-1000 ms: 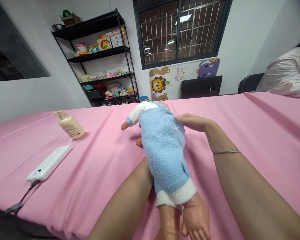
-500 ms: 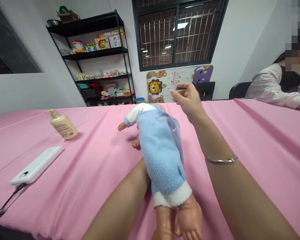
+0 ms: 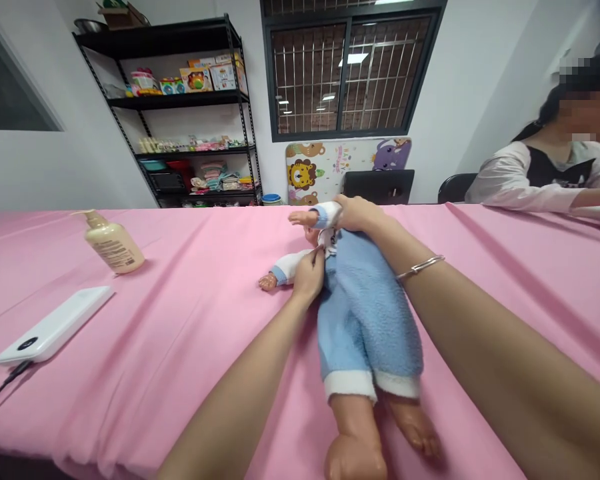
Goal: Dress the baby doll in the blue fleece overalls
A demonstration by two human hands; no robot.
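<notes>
A baby doll [image 3: 380, 307] in a fuzzy blue-and-white outfit lies tilted on its side on the pink cloth, its bare feet toward me and its head mostly hidden. My left hand [image 3: 310, 275] is closed at the doll's chest, fingers pinching the front of the outfit. Over the doll's upper side, my right hand [image 3: 359, 213] is wrapped round the shoulder and sleeve; its fingertips are out of sight behind. One doll arm points left above my left hand, the other rests on the cloth beside it.
A beige pump bottle [image 3: 114, 245] and a white power bank [image 3: 57, 327] with a black cable lie to the left on the pink tablecloth [image 3: 180, 373]. A person [image 3: 525, 177] sits at the far right. A black shelf [image 3: 180, 100] and a dark laptop [image 3: 379, 187] stand behind.
The doll has turned from chest-down toward its side, its front now facing left. My right hand has come down from the air onto its shoulder. My left hand now shows at its chest.
</notes>
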